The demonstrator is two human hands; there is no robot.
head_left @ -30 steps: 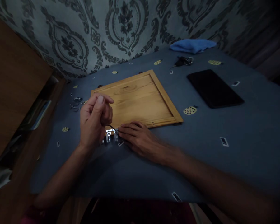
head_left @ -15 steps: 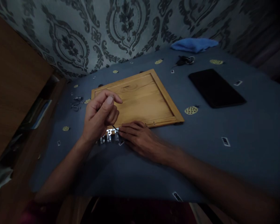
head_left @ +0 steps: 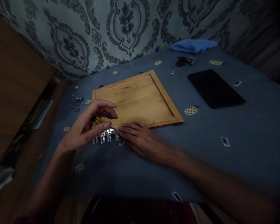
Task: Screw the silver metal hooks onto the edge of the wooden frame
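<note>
Lying flat on the blue tablecloth (head_left: 154,180), the framed wooden panel (head_left: 135,98) looks stiff and fairly light, best held by its rim. The right hand (head_left: 142,140) rests at its near edge, any pinch hidden; the left hand (head_left: 84,128) has fingers parted loosely around the yellow-handled tool (head_left: 99,119), near likely slick metal hooks (head_left: 109,136)

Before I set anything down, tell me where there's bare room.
Bare tablecloth lies between the black slab and the right forearm, and between both forearms toward the near edge. It's crowded along the wooden panel's near edge: left hand, right hand, yellow-handled tool, metal fittings.
</note>
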